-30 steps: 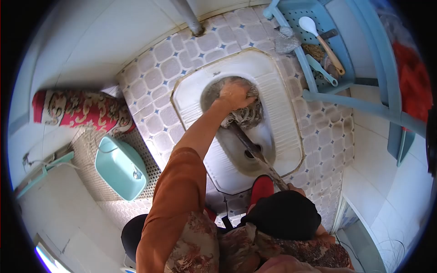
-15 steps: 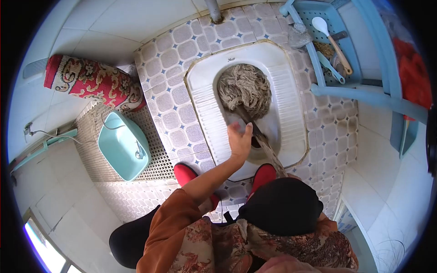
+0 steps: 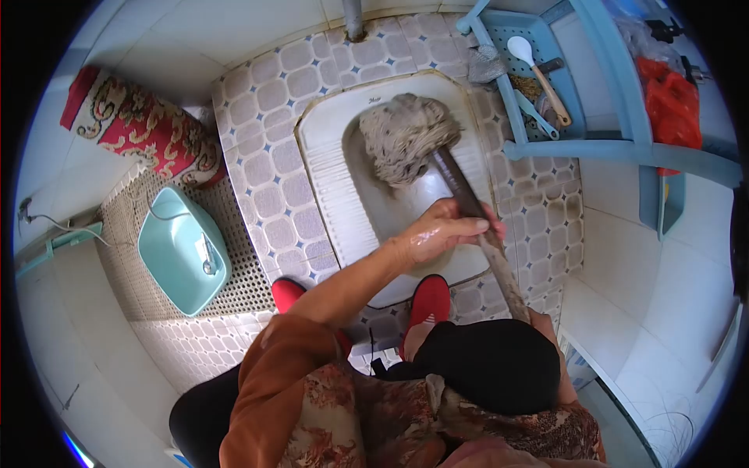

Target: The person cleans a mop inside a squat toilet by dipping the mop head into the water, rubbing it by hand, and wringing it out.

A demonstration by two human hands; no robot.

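A grey string mop [image 3: 407, 140] is over the far end of the white squat toilet [image 3: 321, 179], its wet-looking strands bunched together. The dark upper part of its handle slants down to the right, toward me. My left hand [image 3: 451, 231] is wrapped round the handle below the mop head, and the skin of the wrist looks wet. Close to my right knee, my right hand [image 3: 542, 321] grips the lower, paler part of the handle; the knee hides part of that hand. The toilet's drain end lies partly behind my left hand and forearm.
A turquoise basin [image 3: 183, 261] with a shower head in it stands on a perforated mat at left. Behind it leans a rolled red carpet [image 3: 144, 125]. At right is a blue rack [image 3: 511, 86] holding a white spoon and brush. My red shoes [image 3: 427, 300] flank the toilet's near edge.
My left hand went from open beside the handle to gripping it. The mop head rose and turned, and the handle swung to the right. The view shifted slightly.
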